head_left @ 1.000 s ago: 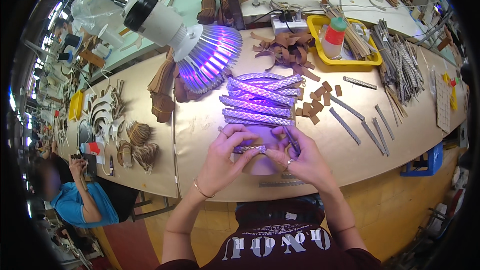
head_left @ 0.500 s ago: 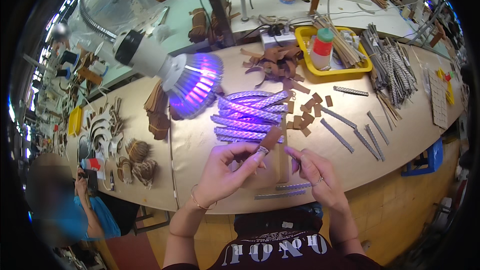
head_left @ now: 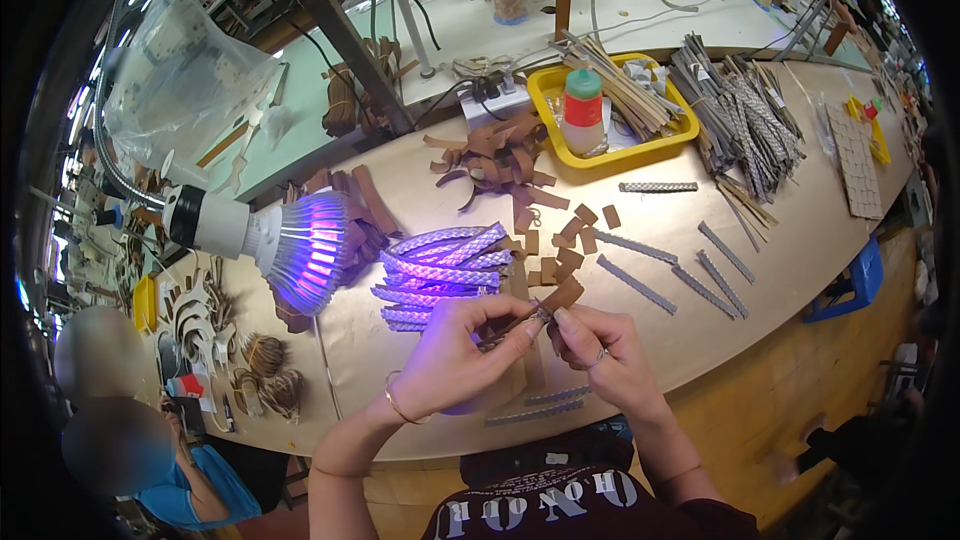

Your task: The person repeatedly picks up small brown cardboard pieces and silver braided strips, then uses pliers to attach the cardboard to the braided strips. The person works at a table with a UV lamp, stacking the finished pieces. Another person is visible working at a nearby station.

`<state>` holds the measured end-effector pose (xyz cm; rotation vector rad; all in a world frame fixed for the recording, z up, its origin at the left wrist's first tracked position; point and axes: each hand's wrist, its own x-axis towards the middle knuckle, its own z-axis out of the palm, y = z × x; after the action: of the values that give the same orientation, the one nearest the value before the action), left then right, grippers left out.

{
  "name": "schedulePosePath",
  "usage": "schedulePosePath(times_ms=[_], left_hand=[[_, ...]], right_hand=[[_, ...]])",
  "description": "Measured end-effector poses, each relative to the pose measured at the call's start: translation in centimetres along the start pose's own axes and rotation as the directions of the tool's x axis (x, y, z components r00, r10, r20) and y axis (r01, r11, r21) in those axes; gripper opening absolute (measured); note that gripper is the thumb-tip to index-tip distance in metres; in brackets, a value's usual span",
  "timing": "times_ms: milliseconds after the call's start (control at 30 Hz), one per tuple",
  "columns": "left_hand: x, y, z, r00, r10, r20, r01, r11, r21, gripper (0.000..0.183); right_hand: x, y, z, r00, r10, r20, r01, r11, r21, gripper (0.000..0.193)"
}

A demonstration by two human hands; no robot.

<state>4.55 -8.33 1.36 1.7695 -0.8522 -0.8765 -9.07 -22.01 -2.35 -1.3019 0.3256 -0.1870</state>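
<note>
Moved since the earlier frame: right hand (head_left: pixel 604 348), brought in beside left hand (head_left: pixel 472 348). Head view: braided strip (head_left: pixel 543 315) with brown tab (head_left: pixel 566 292), held above tabletop (head_left: pixel 780 260), near purple-lit braided bundle (head_left: pixel 440 270). Left fingers pinching strip; right fingers pressed together by tab, anything between hidden.

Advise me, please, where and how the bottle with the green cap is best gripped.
I would grip the bottle around its red middle, coming from the person's side over the near rim of the yellow tray. It appears to stand upright close to that rim, its round front uncovered, while thin sticks crowd its right side.
</note>
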Motion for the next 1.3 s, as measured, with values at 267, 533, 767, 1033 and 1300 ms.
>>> schedulePosePath(times_ms=[267, 533, 767, 1033, 1300], left_hand=[[1.4, 0.5, -0.2, 0.998, -0.046, 0.044, 0.045, 0.999, 0.017, 0.02], [-0.8, 2.1, -0.6, 0.994, 0.109, 0.017, -0.097, 0.793, 0.601, 0.021], [1.0, -1.8, -3.0, 0.916, 0.396, -0.069, -0.223, 0.644, 0.732, 0.02], [1.4, -4.6, -1.6, 0.736, 0.63, -0.249, -0.245, 0.59, 0.77, 0.027], [-3.7, -10.1, -7.1, 0.434, 0.593, -0.678, -0.023, 0.76, 0.65, 0.025]], right_hand=[[1.0, 1.0, -0.8, 0.999, -0.033, -0.042, 0.035, 0.998, 0.059, 0.028], [2.3, 2.7, -2.1, 0.951, 0.309, 0.002, -0.288, 0.882, 0.373, 0.046], [1.2, 4.0, -2.6, 0.953, 0.251, -0.17, -0.247, 0.968, 0.047, 0.047], [0.1, 4.1, -3.1, 0.945, 0.202, -0.257, -0.224, 0.973, -0.059, 0.049], [0.3, 4.2, -4.5, 0.892, 0.102, -0.441, -0.178, 0.975, -0.136, 0.021]])
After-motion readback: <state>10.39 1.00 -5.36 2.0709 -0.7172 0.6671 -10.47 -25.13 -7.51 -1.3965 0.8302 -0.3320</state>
